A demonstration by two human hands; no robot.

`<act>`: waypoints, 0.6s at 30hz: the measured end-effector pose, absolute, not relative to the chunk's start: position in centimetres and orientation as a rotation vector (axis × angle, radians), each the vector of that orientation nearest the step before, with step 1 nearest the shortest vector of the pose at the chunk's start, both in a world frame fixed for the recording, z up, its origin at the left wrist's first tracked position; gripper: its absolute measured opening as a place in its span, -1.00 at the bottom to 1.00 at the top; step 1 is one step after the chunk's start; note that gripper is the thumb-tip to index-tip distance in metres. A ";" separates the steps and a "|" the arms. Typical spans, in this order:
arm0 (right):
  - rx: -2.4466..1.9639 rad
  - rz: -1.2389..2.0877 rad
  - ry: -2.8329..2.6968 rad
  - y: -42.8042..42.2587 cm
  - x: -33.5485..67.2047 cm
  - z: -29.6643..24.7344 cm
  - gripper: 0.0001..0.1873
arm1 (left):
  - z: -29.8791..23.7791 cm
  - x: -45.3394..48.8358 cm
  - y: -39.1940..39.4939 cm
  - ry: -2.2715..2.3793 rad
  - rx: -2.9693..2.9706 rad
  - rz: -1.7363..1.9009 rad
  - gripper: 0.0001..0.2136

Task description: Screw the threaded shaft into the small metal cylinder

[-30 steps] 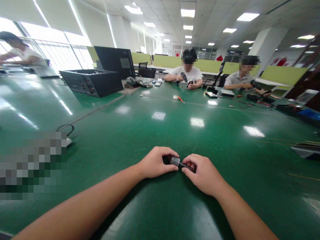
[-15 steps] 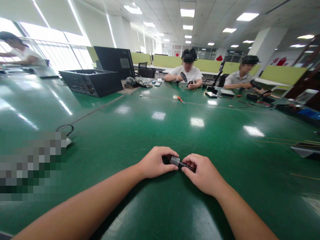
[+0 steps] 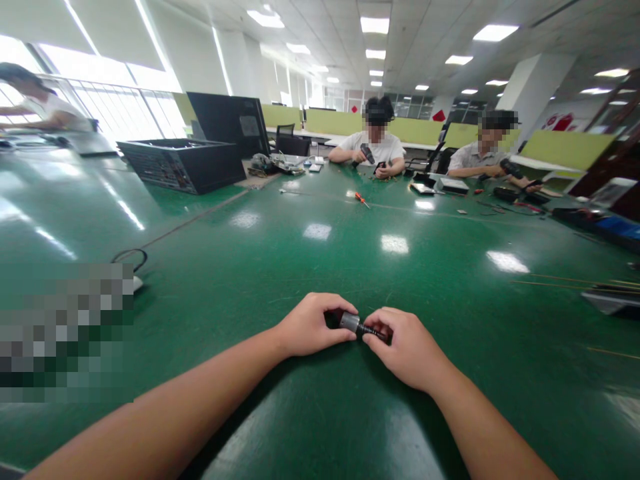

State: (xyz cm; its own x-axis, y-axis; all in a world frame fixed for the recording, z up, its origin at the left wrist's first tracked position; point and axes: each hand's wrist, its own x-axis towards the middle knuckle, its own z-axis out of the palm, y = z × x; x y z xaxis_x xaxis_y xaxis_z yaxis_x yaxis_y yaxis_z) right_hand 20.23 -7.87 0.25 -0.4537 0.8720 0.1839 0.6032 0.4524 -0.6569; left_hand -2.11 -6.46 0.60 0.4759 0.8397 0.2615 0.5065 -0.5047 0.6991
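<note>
Left hand [image 3: 307, 328] and right hand [image 3: 407, 347] each pinch an end of a small dark cylinder [image 3: 356, 326] on the green tabletop [image 3: 320, 267].

Glossy green table [image 3: 320, 260]; black-and-silver cylinder [image 3: 353, 324]; black computer case [image 3: 185, 163], upper left; orange-handled screwdriver [image 3: 362, 199], upper centre; yellow-green partitions [image 3: 570, 148].

You have bare green table [image 3: 320, 267] ahead and to both sides; only the black cable [image 3: 131, 256] lies far to your left.
</note>
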 end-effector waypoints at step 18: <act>-1.205 0.700 -2.183 -7.8 20.2 0.3 -0.91 | 0.6 -2.1 -6.6 1.119 2.194 0.842 -0.73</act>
State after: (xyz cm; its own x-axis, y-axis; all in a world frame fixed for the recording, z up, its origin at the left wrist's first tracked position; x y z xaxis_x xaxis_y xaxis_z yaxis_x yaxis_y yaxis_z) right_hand 20.18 -7.80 0.31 -0.4508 0.8678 0.2091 0.5846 0.4641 -0.6654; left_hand -2.09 -6.59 0.61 0.4620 0.8394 0.2864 0.5072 -0.5149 0.6911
